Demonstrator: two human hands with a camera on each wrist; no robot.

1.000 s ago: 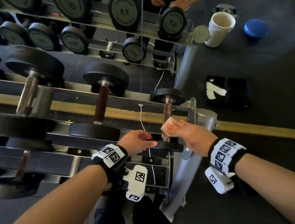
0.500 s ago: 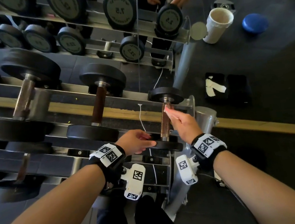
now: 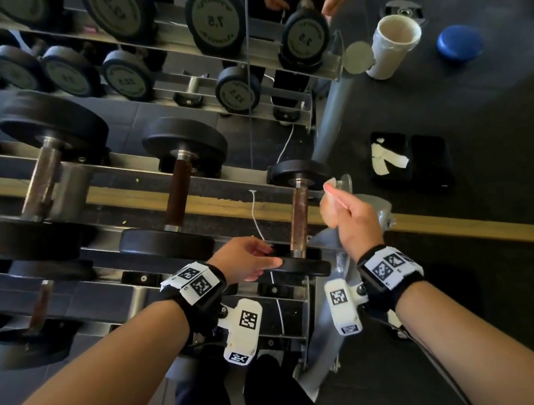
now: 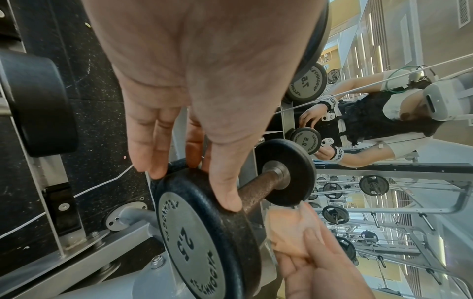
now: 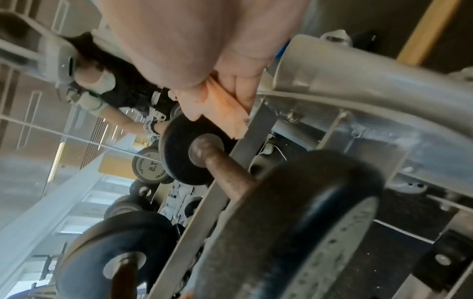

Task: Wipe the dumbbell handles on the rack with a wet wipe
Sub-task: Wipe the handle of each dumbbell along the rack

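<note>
The small 2.5 dumbbell lies at the right end of the rack, and its rusty brown handle [image 3: 300,221] [image 4: 258,192] [image 5: 227,174] is bare. My left hand [image 3: 268,262] [image 4: 189,182] grips the rim of its near black plate [image 3: 307,266] [image 4: 199,238], thumb on one side and fingers on the other. My right hand [image 3: 343,206] [image 5: 222,97] pinches a folded pale wet wipe [image 3: 329,201] [image 4: 289,232] [image 5: 215,105]. The wipe is just to the right of the handle, near the far plate [image 3: 300,173] [image 5: 184,157], and does not touch the handle.
Two larger dumbbells [image 3: 180,192] [image 3: 41,183] lie on the rack to the left. The rack's grey post [image 3: 374,212] stands close by my right hand. A mirror runs behind the rack. On the dark floor are a wipe pack [image 3: 408,158], a white cup [image 3: 391,45] and a blue disc [image 3: 459,44].
My right hand slid the wipe along the handle from the near end toward the far plate, then came off it to the right. My left hand stayed on the near plate.
</note>
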